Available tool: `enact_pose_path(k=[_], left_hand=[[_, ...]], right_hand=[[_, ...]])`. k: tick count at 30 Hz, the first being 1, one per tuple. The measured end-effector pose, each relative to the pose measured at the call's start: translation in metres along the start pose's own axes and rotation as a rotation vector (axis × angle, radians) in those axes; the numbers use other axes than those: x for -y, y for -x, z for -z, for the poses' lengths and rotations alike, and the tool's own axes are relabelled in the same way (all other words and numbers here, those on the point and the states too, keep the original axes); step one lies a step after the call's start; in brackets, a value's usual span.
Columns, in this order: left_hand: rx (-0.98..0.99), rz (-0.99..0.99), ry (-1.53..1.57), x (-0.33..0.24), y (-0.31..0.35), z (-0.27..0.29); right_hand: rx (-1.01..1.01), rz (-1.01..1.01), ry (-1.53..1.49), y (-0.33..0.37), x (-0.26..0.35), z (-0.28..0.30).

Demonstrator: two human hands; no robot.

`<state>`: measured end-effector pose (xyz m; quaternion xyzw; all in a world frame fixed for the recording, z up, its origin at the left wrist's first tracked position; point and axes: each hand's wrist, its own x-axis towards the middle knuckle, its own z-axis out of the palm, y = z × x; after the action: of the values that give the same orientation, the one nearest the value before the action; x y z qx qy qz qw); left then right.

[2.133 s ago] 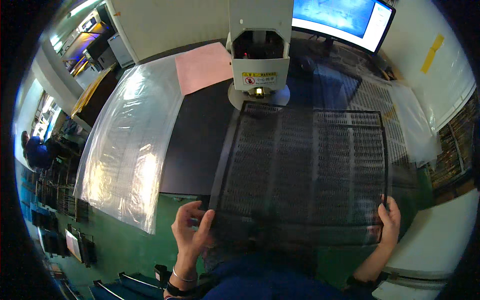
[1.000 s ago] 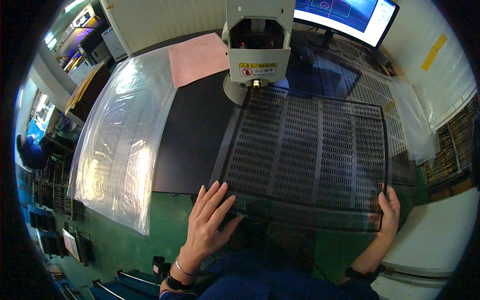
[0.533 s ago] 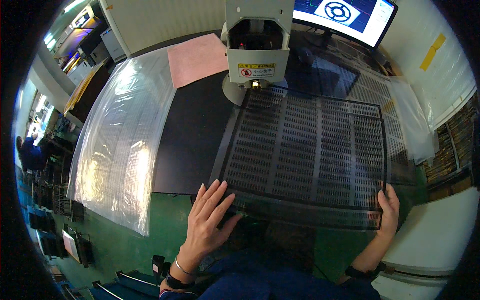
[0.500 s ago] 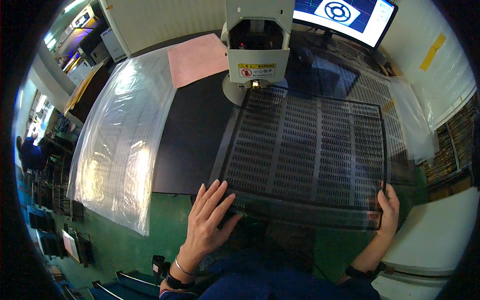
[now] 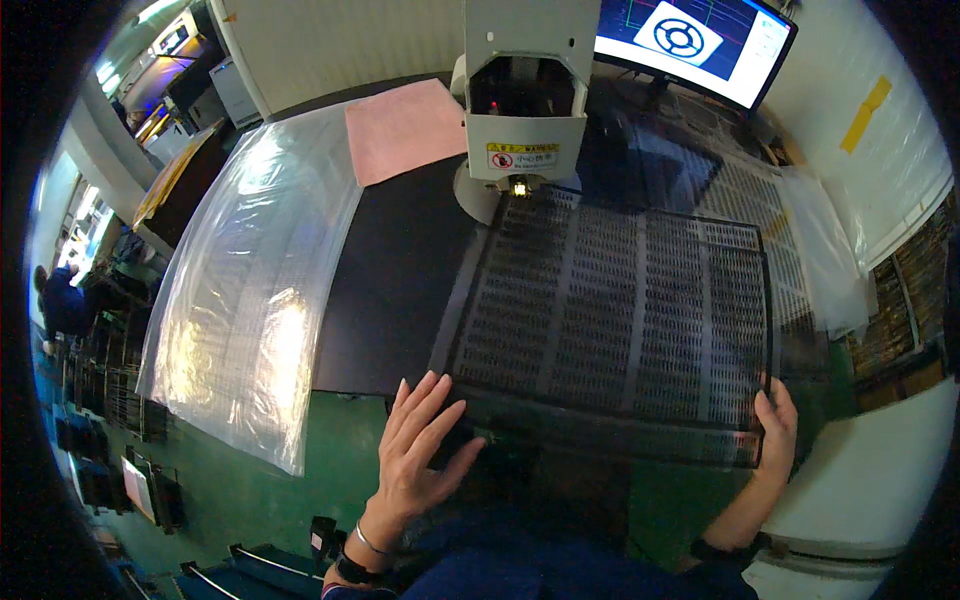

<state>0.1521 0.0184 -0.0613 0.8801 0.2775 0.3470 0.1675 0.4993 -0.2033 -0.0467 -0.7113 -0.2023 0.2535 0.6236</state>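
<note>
A large dark, see-through film sheet with columns of small printed marks lies on the black table and reaches past its front edge. Its far left corner is beneath the lit head of a grey-white machine. My left hand is at the sheet's near left corner, fingers stretched and apart, fingertips at the edge. At the near right corner, my right hand grips the sheet's edge, thumb on top and fingers at the side.
Clear plastic-covered sheets lie along the table's left side. Beside the machine is a pink cloth. A monitor stands at the back right, showing a ring-shaped figure. More patterned film and clear plastic lie at the right.
The whole view has shifted slightly, with the machine and table now lower in the picture. Both hands keep nearly the same places at the sheet's near corners.
</note>
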Motion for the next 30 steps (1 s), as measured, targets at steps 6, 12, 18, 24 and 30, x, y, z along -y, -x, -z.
enact_pose_path(k=[6,12,18,24,30], left_hand=[[-0.281,-0.063,0.189,0.008,0.018,0.006],[0.009,0.427,0.395,0.001,0.041,0.006],[0.23,1.1,1.435,0.019,0.06,-0.002],[0.233,1.107,1.34,0.02,0.057,0.016],[0.084,1.075,1.265,-0.003,0.037,0.016]], right_hand=[[0.002,0.09,0.204,-0.003,-0.006,0.008],[-0.239,0.1,0.281,0.006,-0.018,0.015],[0.149,0.029,-0.037,0.022,0.0,0.013],[0.248,0.023,-0.087,0.028,0.007,0.003],[0.185,0.083,-0.166,0.033,0.009,0.001]])
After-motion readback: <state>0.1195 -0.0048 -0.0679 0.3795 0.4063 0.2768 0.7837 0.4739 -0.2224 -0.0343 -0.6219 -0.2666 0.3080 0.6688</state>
